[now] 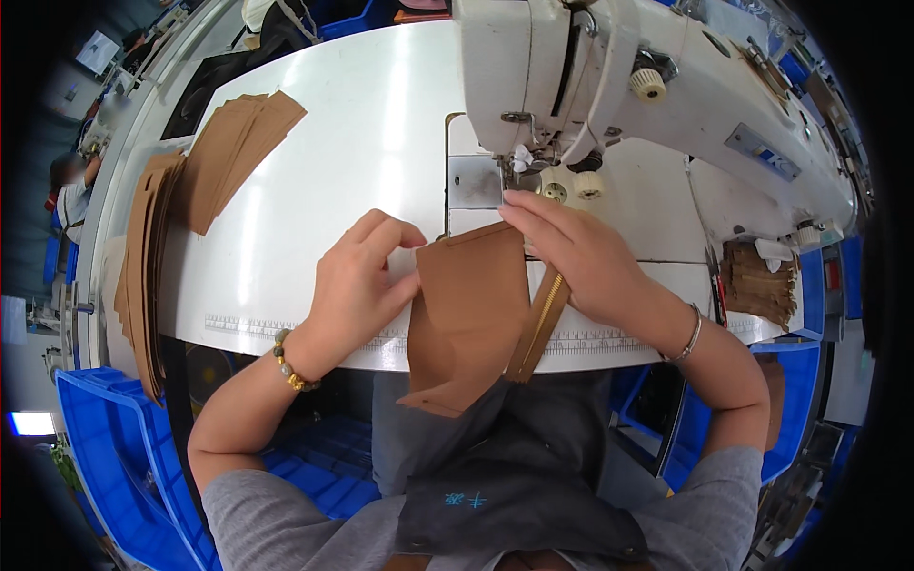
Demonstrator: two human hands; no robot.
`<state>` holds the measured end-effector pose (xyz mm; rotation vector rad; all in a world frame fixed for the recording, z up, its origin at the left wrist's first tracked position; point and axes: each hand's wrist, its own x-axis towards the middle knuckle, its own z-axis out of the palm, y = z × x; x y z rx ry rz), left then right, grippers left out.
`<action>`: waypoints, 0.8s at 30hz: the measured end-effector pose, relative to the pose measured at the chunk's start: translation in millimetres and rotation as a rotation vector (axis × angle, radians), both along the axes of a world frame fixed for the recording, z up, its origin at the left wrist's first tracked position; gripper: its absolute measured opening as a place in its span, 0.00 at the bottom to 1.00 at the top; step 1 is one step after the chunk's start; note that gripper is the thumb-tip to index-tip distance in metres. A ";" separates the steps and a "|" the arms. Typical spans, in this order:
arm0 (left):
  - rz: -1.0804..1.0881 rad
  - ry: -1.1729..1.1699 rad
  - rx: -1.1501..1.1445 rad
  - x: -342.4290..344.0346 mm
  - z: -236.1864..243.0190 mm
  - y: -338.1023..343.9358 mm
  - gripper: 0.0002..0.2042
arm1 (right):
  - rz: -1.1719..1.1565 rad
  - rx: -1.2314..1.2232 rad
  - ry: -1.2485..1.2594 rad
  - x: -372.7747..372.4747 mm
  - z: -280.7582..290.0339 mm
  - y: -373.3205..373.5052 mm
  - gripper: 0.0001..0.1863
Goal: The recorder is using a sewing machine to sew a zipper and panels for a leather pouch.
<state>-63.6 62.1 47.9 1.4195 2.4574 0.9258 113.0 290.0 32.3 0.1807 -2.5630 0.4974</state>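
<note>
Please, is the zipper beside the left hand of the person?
No, the zipper is at the right hand, while the left hand is at the left edge of the brown piece.

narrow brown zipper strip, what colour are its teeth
The narrow brown zipper strip has gold-coloured teeth, clearest in the head view.

Bright glare on white tabletop [371, 143]
</note>
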 end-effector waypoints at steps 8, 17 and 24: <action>-0.311 -0.626 0.195 35.5 25.6 -8.3 0.05 | 0.140 -0.238 -0.411 32.5 78.7 -8.9 0.04; -0.245 -0.180 -0.118 22.7 1.0 38.2 0.03 | -0.073 0.230 -0.142 21.8 52.4 13.7 0.07; -0.123 0.548 0.342 16.3 23.3 51.4 0.19 | -0.027 0.228 -0.181 28.0 -8.5 -5.1 0.24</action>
